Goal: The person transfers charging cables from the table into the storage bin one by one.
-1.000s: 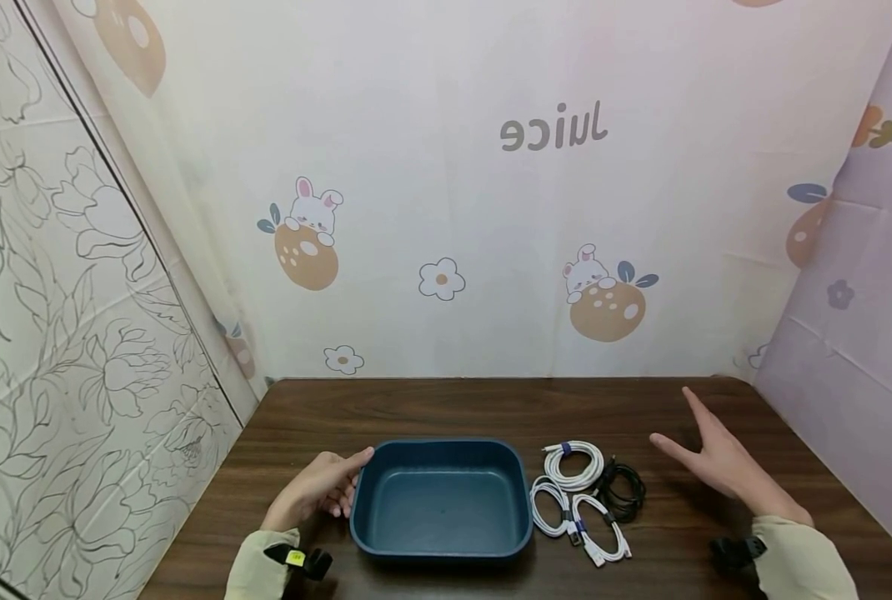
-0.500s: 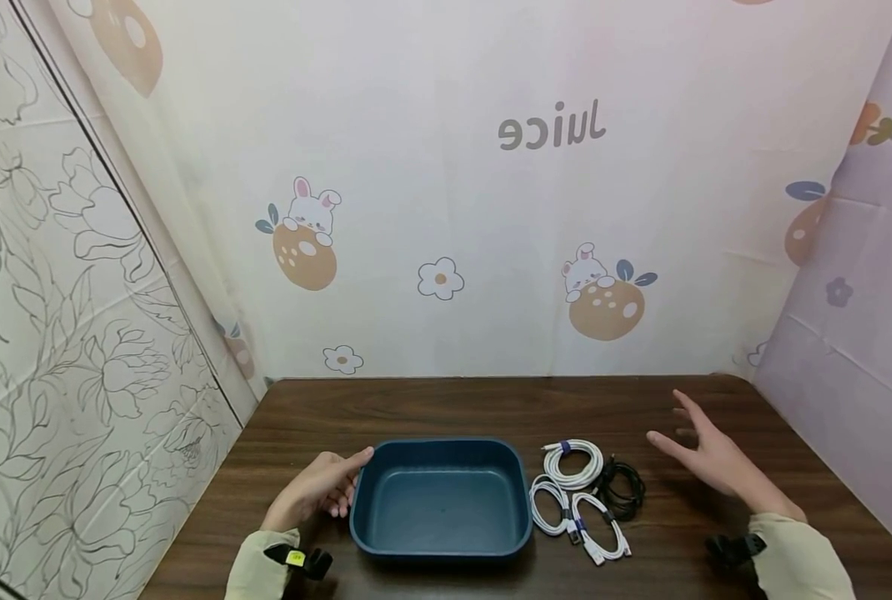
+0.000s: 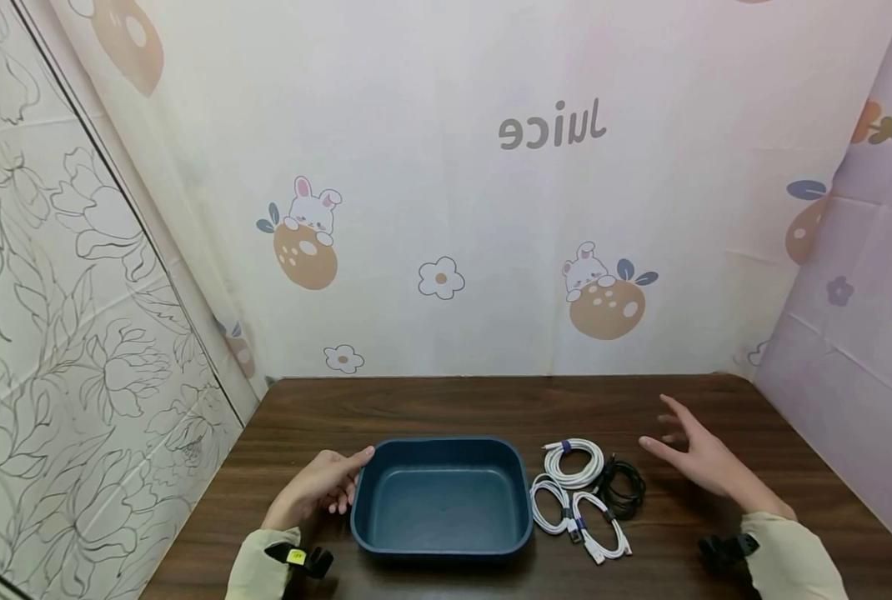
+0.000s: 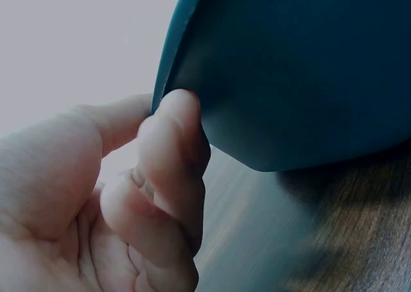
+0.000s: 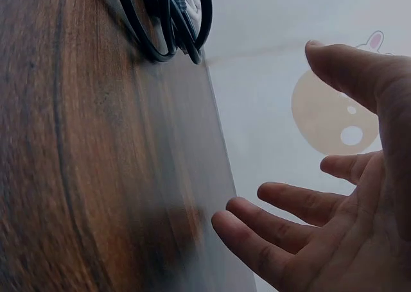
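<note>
A dark blue rectangular tub (image 3: 440, 508) stands on the wooden table with nothing in it. My left hand (image 3: 318, 483) pinches its left rim, thumb on top; the left wrist view shows curled fingers (image 4: 173, 131) under the lip. To the tub's right lie coiled cables: a larger white cable (image 3: 575, 465) at the back, a white cable (image 3: 549, 505) beside the tub, another white cable (image 3: 600, 527) in front, and a black cable (image 3: 622, 490) on the right. Right of the coils my right hand (image 3: 704, 458) hovers, fingers spread and holding nothing. The black cable (image 5: 170, 22) tops the right wrist view.
The dark wood table (image 3: 446, 404) ends at a printed white curtain (image 3: 438, 208) at the back. Patterned sheets hang along the left side (image 3: 93, 333) and the right side (image 3: 859, 317).
My right hand has drifted slightly left, nearer the black cable, and its fingers have relaxed a little. The left hand and the tub hold their place.
</note>
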A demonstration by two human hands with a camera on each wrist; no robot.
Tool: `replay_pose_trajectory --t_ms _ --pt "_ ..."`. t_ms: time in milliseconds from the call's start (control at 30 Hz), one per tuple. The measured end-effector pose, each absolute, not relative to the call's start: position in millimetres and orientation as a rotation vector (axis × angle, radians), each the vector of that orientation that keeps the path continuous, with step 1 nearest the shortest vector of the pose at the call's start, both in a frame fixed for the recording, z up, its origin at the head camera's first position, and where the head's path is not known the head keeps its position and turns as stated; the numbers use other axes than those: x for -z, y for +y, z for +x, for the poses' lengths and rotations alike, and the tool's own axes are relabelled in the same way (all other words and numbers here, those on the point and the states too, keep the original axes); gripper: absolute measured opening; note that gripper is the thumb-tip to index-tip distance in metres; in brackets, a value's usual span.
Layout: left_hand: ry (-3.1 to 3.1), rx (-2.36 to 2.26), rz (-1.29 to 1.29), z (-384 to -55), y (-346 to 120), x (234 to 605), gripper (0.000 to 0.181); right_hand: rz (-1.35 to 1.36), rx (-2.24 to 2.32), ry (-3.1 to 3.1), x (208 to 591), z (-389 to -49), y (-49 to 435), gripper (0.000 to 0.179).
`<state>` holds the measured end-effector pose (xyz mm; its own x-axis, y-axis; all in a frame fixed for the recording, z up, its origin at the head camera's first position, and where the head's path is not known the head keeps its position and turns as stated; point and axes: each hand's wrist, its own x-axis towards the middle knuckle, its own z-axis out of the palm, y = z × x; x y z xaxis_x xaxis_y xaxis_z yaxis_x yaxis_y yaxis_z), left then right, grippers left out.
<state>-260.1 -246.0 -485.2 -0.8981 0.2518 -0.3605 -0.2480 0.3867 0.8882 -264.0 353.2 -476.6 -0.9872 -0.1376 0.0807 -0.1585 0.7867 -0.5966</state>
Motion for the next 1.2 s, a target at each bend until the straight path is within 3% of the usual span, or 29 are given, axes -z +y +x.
replay_pose_trajectory --t_ms 1200 --pt "2.216 -1.526 -0.022 -258.5 -244.0 483.7 0.062 0.443 -1.378 -2.948 483.8 -266.0 340.3 0.045"
